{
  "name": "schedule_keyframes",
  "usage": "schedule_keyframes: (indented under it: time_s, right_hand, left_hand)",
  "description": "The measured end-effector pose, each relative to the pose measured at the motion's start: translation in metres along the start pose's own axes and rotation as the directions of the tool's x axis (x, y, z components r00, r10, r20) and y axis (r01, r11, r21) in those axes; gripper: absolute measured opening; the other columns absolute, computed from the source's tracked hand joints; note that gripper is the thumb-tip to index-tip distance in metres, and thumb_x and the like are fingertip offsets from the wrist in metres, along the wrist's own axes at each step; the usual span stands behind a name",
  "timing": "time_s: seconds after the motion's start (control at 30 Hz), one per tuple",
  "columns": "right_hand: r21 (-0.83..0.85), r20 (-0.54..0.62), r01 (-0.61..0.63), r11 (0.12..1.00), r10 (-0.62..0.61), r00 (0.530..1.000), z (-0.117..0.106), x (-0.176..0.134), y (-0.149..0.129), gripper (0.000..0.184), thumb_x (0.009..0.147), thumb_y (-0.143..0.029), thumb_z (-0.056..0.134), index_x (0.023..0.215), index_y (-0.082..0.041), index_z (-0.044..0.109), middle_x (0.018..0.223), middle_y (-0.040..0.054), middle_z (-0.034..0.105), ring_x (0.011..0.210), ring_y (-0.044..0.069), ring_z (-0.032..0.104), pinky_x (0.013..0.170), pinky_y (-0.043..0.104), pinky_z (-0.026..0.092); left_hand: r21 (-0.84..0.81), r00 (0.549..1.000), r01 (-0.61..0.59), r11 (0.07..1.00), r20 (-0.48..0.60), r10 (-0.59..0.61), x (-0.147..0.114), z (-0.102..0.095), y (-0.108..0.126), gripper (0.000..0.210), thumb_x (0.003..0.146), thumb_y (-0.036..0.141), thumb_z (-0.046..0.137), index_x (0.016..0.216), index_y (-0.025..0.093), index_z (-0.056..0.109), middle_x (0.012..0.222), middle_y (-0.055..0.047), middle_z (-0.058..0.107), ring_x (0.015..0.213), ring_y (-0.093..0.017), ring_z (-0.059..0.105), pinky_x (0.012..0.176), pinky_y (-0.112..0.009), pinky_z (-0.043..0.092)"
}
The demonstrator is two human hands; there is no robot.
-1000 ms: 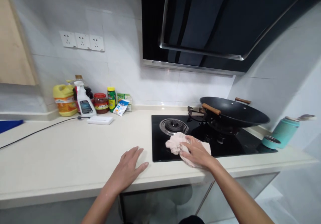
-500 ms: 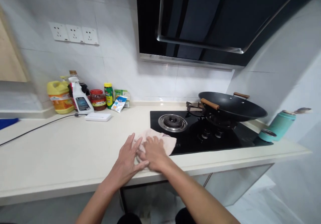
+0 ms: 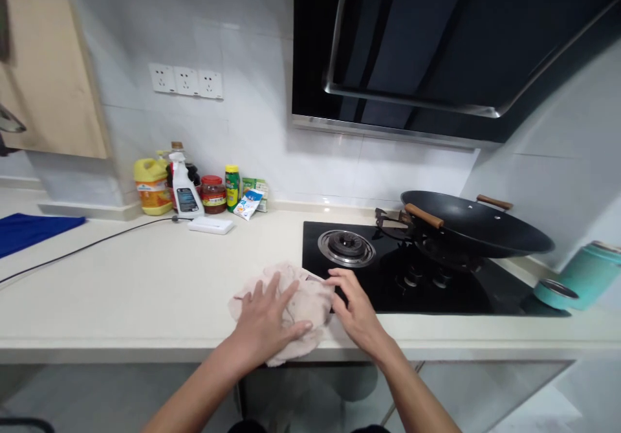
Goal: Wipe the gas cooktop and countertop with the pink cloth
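Note:
A pale pink cloth (image 3: 310, 307) lies spread on the counter's front part, its right edge reaching the black glass cooktop (image 3: 369, 297) and its lower edge hanging a little over the counter front. My left hand (image 3: 264, 320) rests flat on the cloth with fingers spread. At the cloth's right edge is my right hand (image 3: 358, 316), fingers apart and bent, the tips at the cloth; whether they touch it is hard to tell. A bare gas burner (image 3: 347, 247) sits just behind the right hand.
A black wok (image 3: 478, 229) stands on the right burner below the range hood (image 3: 407, 44). A turquoise jar (image 3: 589, 274) and its lid (image 3: 555, 294) are at the right. Along the wall stand a spray bottle (image 3: 185, 190), a white box (image 3: 211, 226) with a cable, and several jars.
My left hand has moved onto the cloth, which is now spread wider to the left. My right hand has gone from the cloth's middle to its right edge. The view has turned left.

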State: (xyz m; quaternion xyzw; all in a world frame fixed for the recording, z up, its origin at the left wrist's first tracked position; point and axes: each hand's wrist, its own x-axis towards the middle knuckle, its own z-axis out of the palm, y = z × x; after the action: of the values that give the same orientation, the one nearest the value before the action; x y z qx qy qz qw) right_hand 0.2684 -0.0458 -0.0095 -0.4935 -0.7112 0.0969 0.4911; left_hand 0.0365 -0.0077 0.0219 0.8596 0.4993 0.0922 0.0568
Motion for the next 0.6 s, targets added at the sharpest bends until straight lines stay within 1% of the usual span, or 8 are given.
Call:
schedule_keyframes:
  time_s: [0.03, 0.1, 0.17, 0.23, 0.33, 0.4, 0.5, 0.6]
  right_hand:
    - [-0.062, -0.043, -0.005, 0.998, 0.002, 0.999, -0.01, -0.006, 0.006, 0.024, 0.096, -0.026, 0.048, 0.115, -0.026, 0.063, 0.135, 0.009, 0.054, 0.128, 0.023, 0.051, 0.111, 0.044, 0.04]
    - [-0.166, -0.143, -0.043, 0.985, 0.019, 0.99, -0.026, -0.018, 0.02, 0.023, 0.098, -0.028, 0.047, 0.113, -0.026, 0.063, 0.131, 0.0093, 0.057, 0.125, 0.024, 0.054, 0.108, 0.046, 0.042]
    - [-0.264, -0.219, -0.081, 0.961, 0.023, 0.975, -0.035, -0.033, 0.036, 0.023, 0.098, -0.03, 0.046, 0.113, -0.026, 0.064, 0.127, 0.0091, 0.06, 0.123, 0.025, 0.055, 0.106, 0.049, 0.043]
    - [-0.361, -0.239, -0.102, 0.927, 0.014, 0.971, -0.038, -0.047, 0.049, 0.023, 0.099, -0.031, 0.046, 0.112, -0.027, 0.064, 0.125, 0.0086, 0.062, 0.121, 0.026, 0.057, 0.104, 0.05, 0.044]
    - [-0.482, -0.197, -0.072, 0.873, -0.028, 0.98, -0.034, -0.062, 0.059, 0.022, 0.099, -0.032, 0.047, 0.109, -0.027, 0.066, 0.12, 0.0081, 0.065, 0.115, 0.025, 0.061, 0.098, 0.046, 0.049]
    - [-0.549, -0.173, -0.012, 0.835, -0.099, 0.98, -0.031, -0.065, 0.059, 0.021, 0.099, -0.032, 0.048, 0.105, -0.026, 0.068, 0.114, 0.0074, 0.068, 0.108, 0.024, 0.064, 0.093, 0.043, 0.051]
    - [-0.631, -0.116, 0.112, 0.768, -0.236, 0.965, -0.029, -0.062, 0.057, 0.02, 0.098, -0.029, 0.051, 0.102, -0.026, 0.07, 0.106, 0.0048, 0.073, 0.102, 0.022, 0.069, 0.088, 0.038, 0.054]
    - [-0.676, -0.047, 0.192, 0.712, -0.302, 0.952, -0.029, -0.06, 0.061, 0.017, 0.096, -0.03, 0.055, 0.099, -0.028, 0.072, 0.101, 0.002, 0.075, 0.098, 0.021, 0.072, 0.084, 0.033, 0.056]
  left_hand:
    - [0.006, 1.0, 0.009, 1.0, 0.013, -0.009, 0.005, 0.006, 0.005, 0.085, 0.083, 0.076, 0.055, 0.156, 0.038, 0.038, 0.17, -0.009, 0.02, 0.15, -0.051, 0.022, 0.115, -0.069, 0.024]
    - [-0.004, 1.0, 0.007, 1.0, 0.03, -0.007, 0.019, 0.019, 0.009, 0.082, 0.083, 0.079, 0.05, 0.156, 0.045, 0.034, 0.171, -0.005, 0.014, 0.15, -0.053, 0.019, 0.114, -0.072, 0.021]
    - [-0.017, 1.0, 0.007, 1.0, 0.031, -0.007, 0.036, 0.03, 0.005, 0.081, 0.084, 0.082, 0.046, 0.156, 0.049, 0.031, 0.172, -0.003, 0.014, 0.151, -0.053, 0.017, 0.114, -0.073, 0.018]
    - [-0.023, 0.999, 0.004, 1.0, 0.042, -0.003, 0.055, 0.035, -0.003, 0.079, 0.085, 0.082, 0.044, 0.155, 0.05, 0.031, 0.172, -0.003, 0.015, 0.152, -0.051, 0.016, 0.114, -0.073, 0.018]
    - [-0.025, 0.997, -0.014, 1.0, 0.079, 0.016, 0.088, 0.032, -0.018, 0.071, 0.089, 0.078, 0.038, 0.154, 0.048, 0.036, 0.171, -0.004, 0.018, 0.152, -0.049, 0.016, 0.114, -0.072, 0.018]
    - [-0.03, 0.994, -0.009, 1.0, 0.108, 0.013, 0.114, 0.027, -0.027, 0.069, 0.092, 0.075, 0.035, 0.154, 0.045, 0.038, 0.171, -0.004, 0.019, 0.153, -0.048, 0.016, 0.114, -0.071, 0.019]
    - [-0.029, 0.991, 0.017, 0.999, 0.131, -0.013, 0.159, 0.026, -0.038, 0.072, 0.091, 0.075, 0.035, 0.154, 0.042, 0.04, 0.171, -0.005, 0.02, 0.152, -0.047, 0.017, 0.114, -0.07, 0.02]
    - [-0.027, 0.991, 0.038, 0.999, 0.131, -0.034, 0.21, 0.032, -0.047, 0.074, 0.089, 0.077, 0.035, 0.154, 0.042, 0.039, 0.171, -0.005, 0.021, 0.152, -0.046, 0.018, 0.115, -0.069, 0.019]
